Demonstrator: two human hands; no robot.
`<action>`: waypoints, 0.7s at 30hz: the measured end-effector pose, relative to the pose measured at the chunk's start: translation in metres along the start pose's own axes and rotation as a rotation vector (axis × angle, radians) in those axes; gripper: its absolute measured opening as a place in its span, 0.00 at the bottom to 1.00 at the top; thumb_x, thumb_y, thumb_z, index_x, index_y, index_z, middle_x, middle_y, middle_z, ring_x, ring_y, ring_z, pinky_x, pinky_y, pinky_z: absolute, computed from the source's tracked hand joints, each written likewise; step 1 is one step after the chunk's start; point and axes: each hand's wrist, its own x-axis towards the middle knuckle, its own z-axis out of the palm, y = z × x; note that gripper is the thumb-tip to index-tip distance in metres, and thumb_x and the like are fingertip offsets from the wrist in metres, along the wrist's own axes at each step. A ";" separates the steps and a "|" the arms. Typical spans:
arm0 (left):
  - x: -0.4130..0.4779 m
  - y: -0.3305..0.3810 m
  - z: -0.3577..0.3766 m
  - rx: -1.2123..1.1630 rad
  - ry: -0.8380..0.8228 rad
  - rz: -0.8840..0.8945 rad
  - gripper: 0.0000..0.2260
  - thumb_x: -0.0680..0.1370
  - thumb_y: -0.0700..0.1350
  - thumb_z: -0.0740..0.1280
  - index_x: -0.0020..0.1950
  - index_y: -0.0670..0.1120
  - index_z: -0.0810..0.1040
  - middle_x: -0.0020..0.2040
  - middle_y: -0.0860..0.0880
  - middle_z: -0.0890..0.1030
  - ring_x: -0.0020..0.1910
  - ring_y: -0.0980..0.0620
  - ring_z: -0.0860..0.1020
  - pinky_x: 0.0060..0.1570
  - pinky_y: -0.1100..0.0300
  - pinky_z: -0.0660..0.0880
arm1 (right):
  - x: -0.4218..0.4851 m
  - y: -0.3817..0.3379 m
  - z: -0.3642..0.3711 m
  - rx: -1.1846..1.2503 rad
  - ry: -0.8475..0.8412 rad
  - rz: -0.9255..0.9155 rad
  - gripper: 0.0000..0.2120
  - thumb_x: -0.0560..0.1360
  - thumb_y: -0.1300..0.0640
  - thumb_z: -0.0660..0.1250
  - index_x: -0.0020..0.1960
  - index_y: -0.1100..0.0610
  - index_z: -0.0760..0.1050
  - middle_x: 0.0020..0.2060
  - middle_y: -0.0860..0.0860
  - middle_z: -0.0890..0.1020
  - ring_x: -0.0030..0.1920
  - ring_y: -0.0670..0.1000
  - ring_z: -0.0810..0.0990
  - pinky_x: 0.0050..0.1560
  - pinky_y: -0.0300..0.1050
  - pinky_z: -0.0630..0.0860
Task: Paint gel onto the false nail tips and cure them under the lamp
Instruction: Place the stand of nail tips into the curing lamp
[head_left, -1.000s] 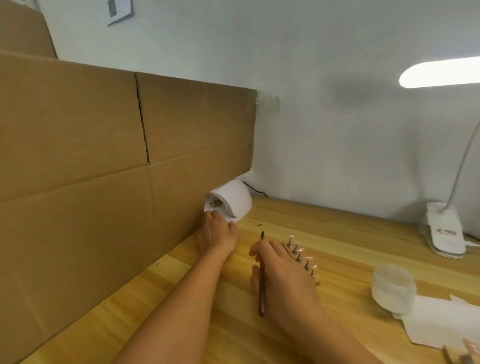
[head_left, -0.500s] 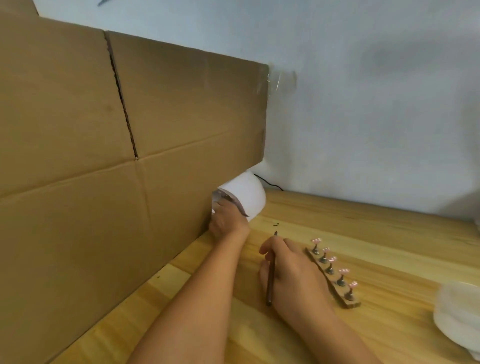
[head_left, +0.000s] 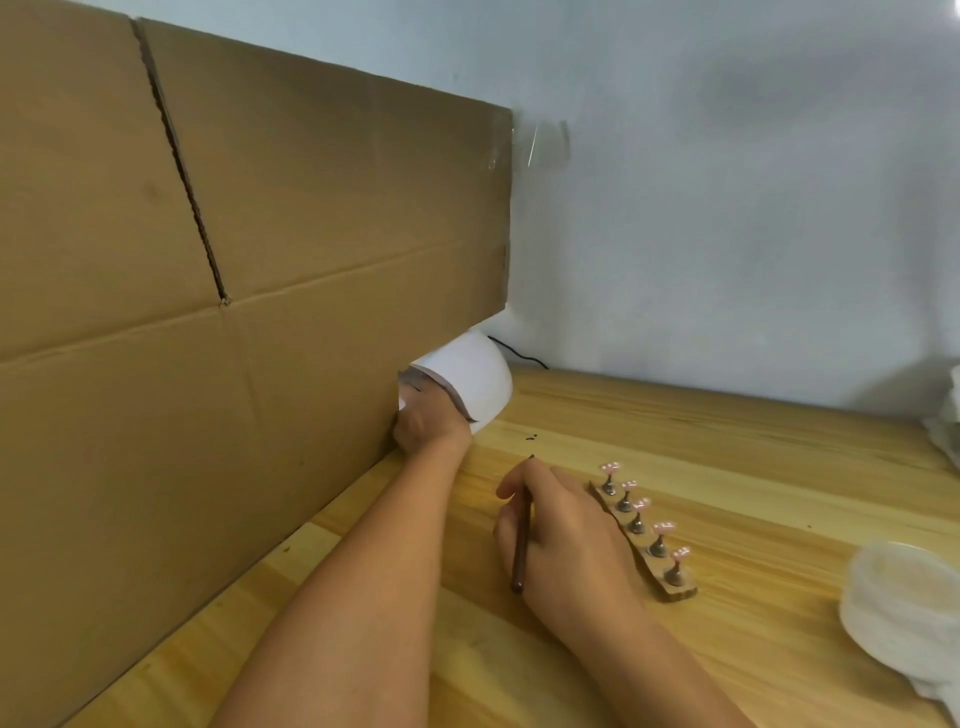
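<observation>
**A:** Where are the tips relative to your hands?

**B:** The false nail tips (head_left: 640, 503) stand on pegs along a wooden strip (head_left: 681, 590) on the table (head_left: 753, 441), right against the outer side of my right hand (head_left: 566, 535). That hand's fingers are curled round the brush (head_left: 521, 540), thin end pointing away from me.

**A:** And the lamp?

**B:** The lamp (head_left: 470, 376) is further off and to the left, against the cardboard panel (head_left: 260, 338). The strip's long axis runs roughly toward it. My left hand (head_left: 428, 423) is at the lamp's mouth, so it is nearer the lamp, and my right is nearer the strip. I judge the strip should travel lengthwise toward that opening.

**A:** What can't you see?

**B:** My left fingers are hidden inside the lamp, so I cannot tell whether they hold anything. The lamp's interior is hidden too. The tips are too small to tell how far the gel covers them. A pale tub (head_left: 904, 608) is cut off at the right edge.
</observation>
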 end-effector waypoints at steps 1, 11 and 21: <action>-0.001 0.001 0.000 -0.107 0.031 -0.058 0.19 0.85 0.49 0.47 0.68 0.43 0.70 0.63 0.40 0.77 0.60 0.39 0.76 0.53 0.55 0.69 | 0.000 0.000 0.000 0.010 0.000 0.004 0.07 0.77 0.54 0.61 0.55 0.47 0.71 0.49 0.45 0.77 0.48 0.52 0.76 0.45 0.48 0.73; -0.007 -0.005 0.004 -0.102 0.049 -0.052 0.22 0.84 0.56 0.47 0.73 0.48 0.67 0.59 0.46 0.77 0.59 0.46 0.72 0.58 0.55 0.64 | 0.002 0.002 0.001 0.063 0.009 0.025 0.06 0.76 0.55 0.62 0.52 0.48 0.72 0.47 0.45 0.77 0.47 0.53 0.76 0.45 0.49 0.73; -0.006 -0.012 -0.010 0.150 -0.165 0.069 0.23 0.78 0.41 0.57 0.73 0.54 0.65 0.65 0.48 0.76 0.60 0.42 0.77 0.54 0.54 0.77 | 0.003 0.006 0.003 0.075 0.012 0.011 0.05 0.76 0.56 0.63 0.51 0.48 0.72 0.45 0.45 0.77 0.46 0.52 0.76 0.44 0.49 0.73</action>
